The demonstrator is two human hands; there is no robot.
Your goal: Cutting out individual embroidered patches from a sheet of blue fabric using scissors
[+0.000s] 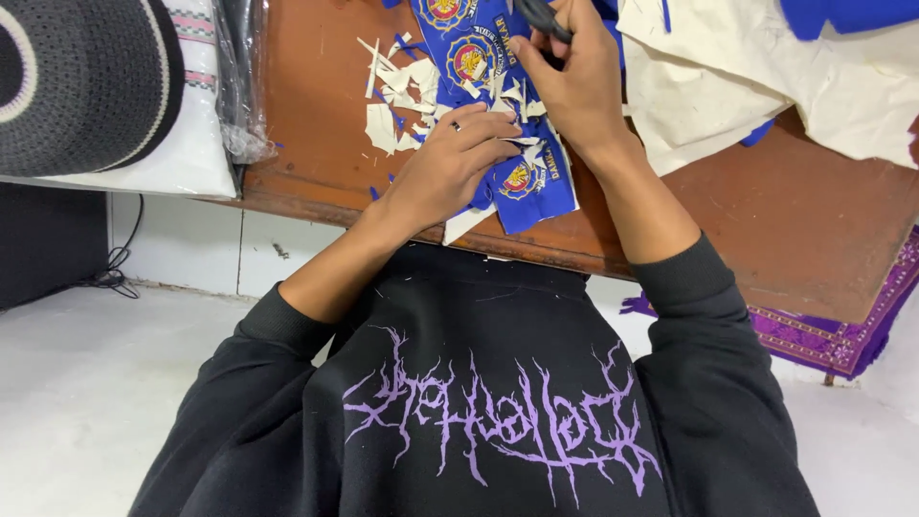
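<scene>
Black sweatshirt (479,383), left hand (450,163) fingers flat on blue badge strip (531,187), right hand (574,81) gripping seemingly scissors (546,19)

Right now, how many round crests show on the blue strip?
3. One crest at the top edge, cut off; one crest just below it; one crest near the table's front edge, beside the left hand. Others may be hidden under the left hand and right hand.
</scene>
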